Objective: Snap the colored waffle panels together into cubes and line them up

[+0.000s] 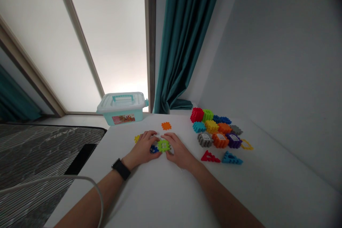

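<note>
Low over the white table (149,192), my left hand (144,148) is closed on a dark blue toothed piece (154,149). My right hand (177,151) pinches the right side of a light green toothed piece (164,145) with a window pattern. The green piece touches or overlaps the blue one; how they join is too small to tell. A yellow piece (137,138) shows partly behind my left hand. An orange toothed piece (166,125) lies flat beyond both hands.
Stacks of coloured pieces, including a red stack (197,114) and an orange stack (220,140), stand at the right. Nearer lie a red triangle (210,156) and a blue triangle (232,158). A lidded teal box (123,117) sits back left. A cable (80,177) crosses the lower left.
</note>
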Demonstrator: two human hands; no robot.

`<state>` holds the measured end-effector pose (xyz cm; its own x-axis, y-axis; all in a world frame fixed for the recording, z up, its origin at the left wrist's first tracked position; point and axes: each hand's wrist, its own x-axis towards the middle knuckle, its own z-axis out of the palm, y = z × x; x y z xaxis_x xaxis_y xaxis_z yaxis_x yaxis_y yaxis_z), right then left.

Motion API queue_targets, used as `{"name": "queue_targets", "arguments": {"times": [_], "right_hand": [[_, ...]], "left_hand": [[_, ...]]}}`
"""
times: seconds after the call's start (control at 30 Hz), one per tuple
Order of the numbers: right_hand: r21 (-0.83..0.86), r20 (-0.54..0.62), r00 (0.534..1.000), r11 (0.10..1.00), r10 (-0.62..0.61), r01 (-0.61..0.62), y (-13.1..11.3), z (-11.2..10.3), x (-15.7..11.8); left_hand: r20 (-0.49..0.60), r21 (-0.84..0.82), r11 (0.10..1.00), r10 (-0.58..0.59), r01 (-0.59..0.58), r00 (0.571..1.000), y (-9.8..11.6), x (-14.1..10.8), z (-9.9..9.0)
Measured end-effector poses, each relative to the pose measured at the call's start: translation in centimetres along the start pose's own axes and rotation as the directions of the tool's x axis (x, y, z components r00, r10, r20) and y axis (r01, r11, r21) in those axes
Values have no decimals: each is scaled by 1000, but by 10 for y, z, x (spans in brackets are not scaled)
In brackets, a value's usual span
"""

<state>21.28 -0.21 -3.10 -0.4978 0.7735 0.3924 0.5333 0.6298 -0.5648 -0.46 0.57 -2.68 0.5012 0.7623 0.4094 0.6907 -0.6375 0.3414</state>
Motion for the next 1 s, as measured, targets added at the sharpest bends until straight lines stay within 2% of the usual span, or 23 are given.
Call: {"name": "queue_targets", "arguments": {"times": [0.13,0.23,0.33,0.5,0.7,0.9,1.0], "right_hand": [[-36,-99,995,999,-21,17,-3,-4,1],[-108,-181,983,994,-9,-10,-4,-9,1],[-157,-211,977,987,-12,-22,-3,-12,0],[-183,-234,970,983,-60,17,-4,-12,0],[-148,-240,970,989,-42,6,-6,-12,0],[-117,-257,966,993,-18,-12,-8,-11,2],[-110,-271,962,994,-19,-12,-8,-10,2]], "left_hand": [[-87,43,999,24,-20,996,3,2,-5],[-179,86,993,91,-77,980,2,4,-12],[-229,128,984,150,-123,962,2,4,-16],[-261,163,974,198,-159,945,4,2,-16],[-291,148,969,233,-198,928,4,3,-15],[-274,99,986,155,-132,949,6,4,-15],[-280,90,986,159,-139,947,6,4,-15]]}}
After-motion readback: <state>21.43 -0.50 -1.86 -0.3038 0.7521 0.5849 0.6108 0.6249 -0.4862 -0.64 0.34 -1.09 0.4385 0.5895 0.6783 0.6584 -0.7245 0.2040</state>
